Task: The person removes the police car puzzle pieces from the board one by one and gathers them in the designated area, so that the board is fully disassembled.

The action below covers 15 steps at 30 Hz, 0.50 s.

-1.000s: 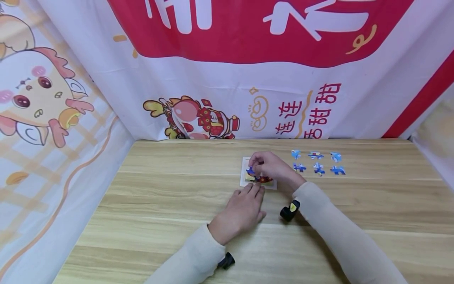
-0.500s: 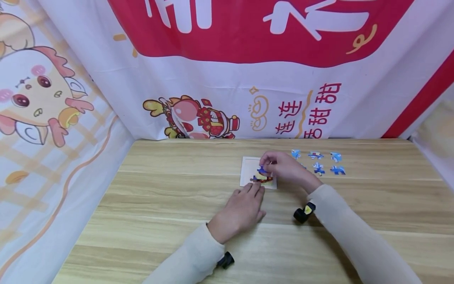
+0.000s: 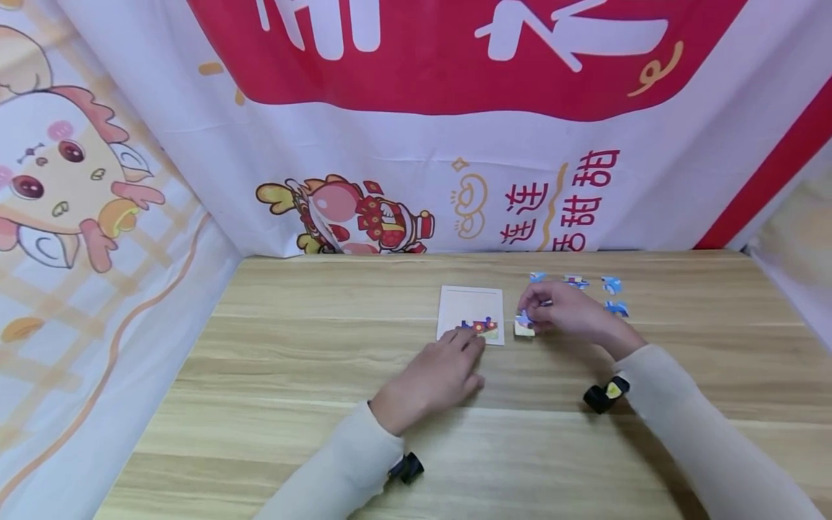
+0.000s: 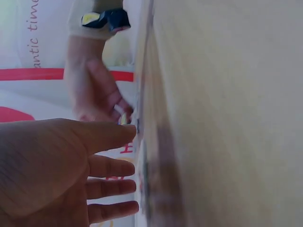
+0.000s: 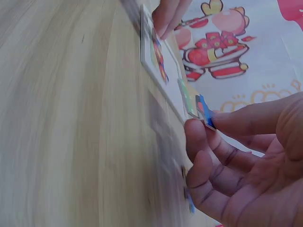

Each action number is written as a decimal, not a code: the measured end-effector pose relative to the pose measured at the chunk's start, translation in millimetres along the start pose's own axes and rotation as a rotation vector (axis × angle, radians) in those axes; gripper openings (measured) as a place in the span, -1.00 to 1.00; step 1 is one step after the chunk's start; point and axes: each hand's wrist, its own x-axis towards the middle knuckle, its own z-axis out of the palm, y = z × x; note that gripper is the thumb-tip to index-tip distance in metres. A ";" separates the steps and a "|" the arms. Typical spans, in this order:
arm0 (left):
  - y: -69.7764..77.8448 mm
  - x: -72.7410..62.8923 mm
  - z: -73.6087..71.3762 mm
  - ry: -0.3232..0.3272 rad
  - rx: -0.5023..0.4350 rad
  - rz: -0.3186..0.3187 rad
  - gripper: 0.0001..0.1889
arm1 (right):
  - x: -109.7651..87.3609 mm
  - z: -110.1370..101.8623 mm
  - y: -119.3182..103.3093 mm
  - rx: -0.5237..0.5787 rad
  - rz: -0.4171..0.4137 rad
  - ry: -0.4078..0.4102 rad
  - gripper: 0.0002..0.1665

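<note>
My right hand (image 3: 575, 312) pinches a jigsaw piece (image 3: 523, 325), cream and purple-blue, between thumb and fingers just right of the puzzle board. In the right wrist view, this tilted piece (image 5: 204, 113) shows blue, red and green. The white-bordered puzzle board (image 3: 463, 305) lies flat, with joined red, blue and yellow pieces (image 3: 484, 327) along its lower right part. My left hand (image 3: 432, 372) rests its extended fingers on the board's near edge, covering part of the picture. The left wrist view shows those fingers (image 4: 111, 187) straight.
Several loose blue jigsaw pieces lie behind and right of my right hand, among them one at the far right (image 3: 611, 284) and another below it (image 3: 616, 309); the hand hides some. The wooden table (image 3: 292, 375) meets a printed cloth (image 3: 390, 144) at its back edge.
My right hand has moved right, from over the board to beside it, carrying the pinched jigsaw piece. The joined pieces on the board now show more. My left hand stays nearly still.
</note>
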 end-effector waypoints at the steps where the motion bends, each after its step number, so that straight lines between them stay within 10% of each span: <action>1: -2.5 1.2 -2.0 0.007 -0.013 0.007 -0.35 | -2.4 -2.4 1.7 -0.006 0.005 -0.007 -0.81; 15: -59.7 22.0 -19.2 0.056 -0.128 0.013 -0.47 | -27.8 -19.9 24.6 -0.006 0.072 -0.039 -0.77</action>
